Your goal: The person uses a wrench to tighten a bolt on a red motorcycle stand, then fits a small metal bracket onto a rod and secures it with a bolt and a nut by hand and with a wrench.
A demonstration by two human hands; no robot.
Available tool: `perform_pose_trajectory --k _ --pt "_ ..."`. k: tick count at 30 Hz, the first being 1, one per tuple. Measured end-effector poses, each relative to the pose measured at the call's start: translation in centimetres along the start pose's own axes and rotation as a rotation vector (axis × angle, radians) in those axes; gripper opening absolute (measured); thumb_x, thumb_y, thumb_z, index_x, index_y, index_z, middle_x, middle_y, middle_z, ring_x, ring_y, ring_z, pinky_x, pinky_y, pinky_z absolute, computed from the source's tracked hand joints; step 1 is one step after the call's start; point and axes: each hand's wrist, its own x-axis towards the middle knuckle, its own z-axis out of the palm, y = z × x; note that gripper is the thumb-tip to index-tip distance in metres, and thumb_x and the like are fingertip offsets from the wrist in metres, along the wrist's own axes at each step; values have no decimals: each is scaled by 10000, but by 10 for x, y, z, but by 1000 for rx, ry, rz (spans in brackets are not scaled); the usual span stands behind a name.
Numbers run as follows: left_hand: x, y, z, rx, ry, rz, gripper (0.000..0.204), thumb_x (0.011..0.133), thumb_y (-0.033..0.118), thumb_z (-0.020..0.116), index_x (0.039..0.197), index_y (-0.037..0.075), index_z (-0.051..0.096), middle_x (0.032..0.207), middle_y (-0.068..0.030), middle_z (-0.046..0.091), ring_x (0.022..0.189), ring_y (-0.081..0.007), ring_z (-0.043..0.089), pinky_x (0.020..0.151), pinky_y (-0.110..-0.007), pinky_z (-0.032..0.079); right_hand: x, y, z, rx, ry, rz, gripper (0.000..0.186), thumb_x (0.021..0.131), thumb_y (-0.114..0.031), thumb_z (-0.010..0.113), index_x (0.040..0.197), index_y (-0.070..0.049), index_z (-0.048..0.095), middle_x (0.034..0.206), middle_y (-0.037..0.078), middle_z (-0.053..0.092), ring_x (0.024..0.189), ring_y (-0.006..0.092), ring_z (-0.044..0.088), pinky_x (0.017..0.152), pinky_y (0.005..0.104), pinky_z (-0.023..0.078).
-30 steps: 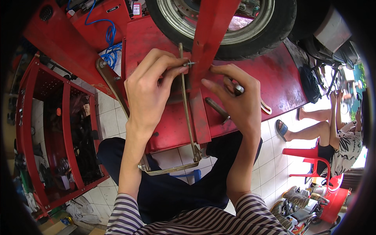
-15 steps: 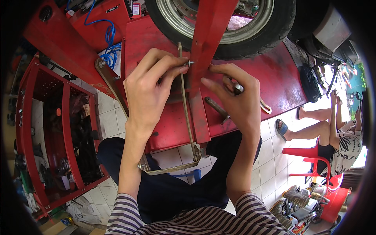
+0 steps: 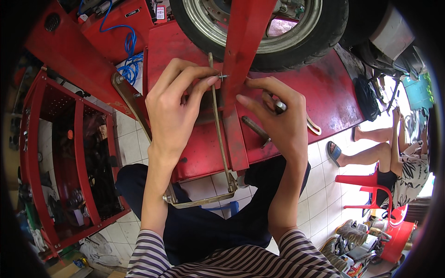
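Observation:
My left hand (image 3: 175, 109) pinches a small bolt (image 3: 221, 76) between thumb and forefinger, against the left side of the red steel post (image 3: 241, 51). Its tip is at the post; how deep it sits is hidden. Just beneath those fingers runs a flat metal bar (image 3: 218, 120), part of a hinged linkage. On the post's other side, my right hand (image 3: 282, 116) has thumb and forefinger apart near the metal. Its curled fingers hold a wrench (image 3: 314, 126), whose rounded chrome end shows in the palm. A dark metal rod (image 3: 255, 127) lies beside that hand.
A wheel with a tyre (image 3: 296, 58) stands on the red platform (image 3: 324, 97) beyond the post. Left are a second red beam (image 3: 79, 60), blue hose (image 3: 132, 65) and a red tool cart (image 3: 81, 162). At right, a person sits by a red plastic chair (image 3: 364, 185).
The post, bar and left fingers with the bolt appear shifted slightly left and down. Both hands keep their grip.

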Motion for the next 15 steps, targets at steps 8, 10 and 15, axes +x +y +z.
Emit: perform_pose_trajectory --k 8,10,15 --pt "0 5 -1 -23 5 -72 118 809 32 748 923 53 732 842 -41 631 602 -138 579 525 -280 444 0 -1 1 13 4 -4 272 754 -29 815 1000 20 711 658 -26 374 613 49 322 538 238 269" --pt "-1 5 -3 7 -3 -59 115 808 41 752 920 50 726 845 -43 631 602 -144 579 526 -284 447 -1 -2 1 11 1 2 274 753 -29 816 1001 22 710 659 -26 378 614 49 322 539 238 270" --pt "-1 -1 -1 8 7 -27 106 809 50 755 907 41 716 847 -44 632 604 -154 581 533 -294 452 -1 -1 2 15 1 -1 272 754 -29 815 1000 21 710 659 -25 386 614 48 323 540 238 269"
